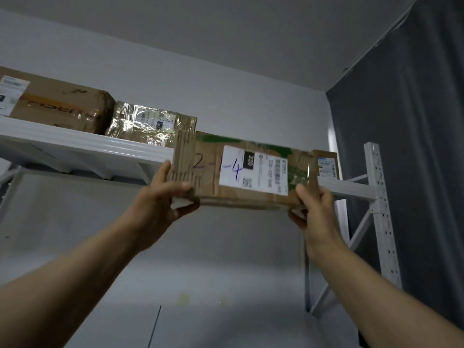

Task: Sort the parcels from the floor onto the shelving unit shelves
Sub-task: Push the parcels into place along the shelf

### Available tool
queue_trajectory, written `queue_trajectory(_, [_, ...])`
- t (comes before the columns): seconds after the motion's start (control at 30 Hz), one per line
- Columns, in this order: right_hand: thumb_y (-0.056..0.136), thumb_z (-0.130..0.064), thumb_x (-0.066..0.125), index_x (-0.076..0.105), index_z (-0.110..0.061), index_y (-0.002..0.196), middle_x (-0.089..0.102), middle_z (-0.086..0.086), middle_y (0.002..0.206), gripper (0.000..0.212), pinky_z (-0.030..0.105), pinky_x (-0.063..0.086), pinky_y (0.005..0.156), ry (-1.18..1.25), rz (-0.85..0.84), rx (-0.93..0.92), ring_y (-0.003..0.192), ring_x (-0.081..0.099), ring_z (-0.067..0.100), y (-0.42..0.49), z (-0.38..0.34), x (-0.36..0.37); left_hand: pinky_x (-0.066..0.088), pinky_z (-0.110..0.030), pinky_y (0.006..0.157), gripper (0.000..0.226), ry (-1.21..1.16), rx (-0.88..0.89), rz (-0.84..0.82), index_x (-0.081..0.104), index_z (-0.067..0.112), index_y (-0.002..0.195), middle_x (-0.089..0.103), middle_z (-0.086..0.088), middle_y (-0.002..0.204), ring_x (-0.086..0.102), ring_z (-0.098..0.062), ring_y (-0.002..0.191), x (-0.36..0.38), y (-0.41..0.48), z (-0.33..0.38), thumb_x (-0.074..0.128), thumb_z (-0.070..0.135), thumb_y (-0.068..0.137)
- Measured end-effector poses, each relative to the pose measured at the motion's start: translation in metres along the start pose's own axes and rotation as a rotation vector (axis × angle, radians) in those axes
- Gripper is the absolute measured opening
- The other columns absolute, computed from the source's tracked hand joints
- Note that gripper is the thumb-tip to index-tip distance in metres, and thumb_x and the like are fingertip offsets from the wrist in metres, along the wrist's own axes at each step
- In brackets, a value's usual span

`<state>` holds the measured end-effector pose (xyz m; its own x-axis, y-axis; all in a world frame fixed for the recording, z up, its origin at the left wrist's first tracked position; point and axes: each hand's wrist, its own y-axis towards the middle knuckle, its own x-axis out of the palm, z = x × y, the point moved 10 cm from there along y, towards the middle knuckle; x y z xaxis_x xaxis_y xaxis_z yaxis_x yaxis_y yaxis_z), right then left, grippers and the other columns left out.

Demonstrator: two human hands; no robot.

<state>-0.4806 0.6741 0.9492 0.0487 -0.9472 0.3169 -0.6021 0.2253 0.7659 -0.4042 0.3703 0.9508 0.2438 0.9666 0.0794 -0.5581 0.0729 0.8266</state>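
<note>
Both grips, left hand (160,197) and right hand (315,209), clamp the ends of the parcel (241,172) marked 2-1-4, keeping it level for the top shelf (82,144).

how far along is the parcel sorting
Done: two parcels already on the top shelf, a brown box and a tape-wrapped one. In hand: left hand and right hand raise the 2-1-4 parcel toward it. The floor is out of view.

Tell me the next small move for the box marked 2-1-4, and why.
Probably push the box forward onto the top shelf: both hands, left and right, hold it at shelf-edge height, in the gap right of the taped parcel.
</note>
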Motion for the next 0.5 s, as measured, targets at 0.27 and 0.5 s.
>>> queue_trajectory(0.27, [0.09, -0.042, 0.066, 0.05, -0.031, 0.113, 0.069, -0.003, 0.113, 0.03, 0.035, 0.059, 0.083, -0.036, 0.001, -0.113, 0.104, 0.069, 0.015, 0.106, -0.026, 0.003, 0.056, -0.043, 0.089, 0.053, 0.095, 0.136, -0.017, 0.05, 0.019, 0.132, 0.064, -0.002, 0.11, 0.064, -0.024, 0.103, 0.016, 0.113, 0.018, 0.067, 0.023, 0.082])
queue_trajectory(0.5, [0.083, -0.042, 0.06, 0.062, -0.026, 0.121, 0.074, -0.001, 0.113, 0.041, 0.034, 0.052, 0.08, -0.236, -0.022, -0.16, 0.102, 0.068, 0.018, 0.183, -0.03, 0.001, 0.058, -0.035, 0.082, 0.044, 0.173, 0.245, -0.071, 0.053, 0.018, 0.134, 0.058, -0.011, 0.132, 0.058, -0.029, 0.12, 0.031, 0.183, 0.019, 0.064, 0.026, 0.092])
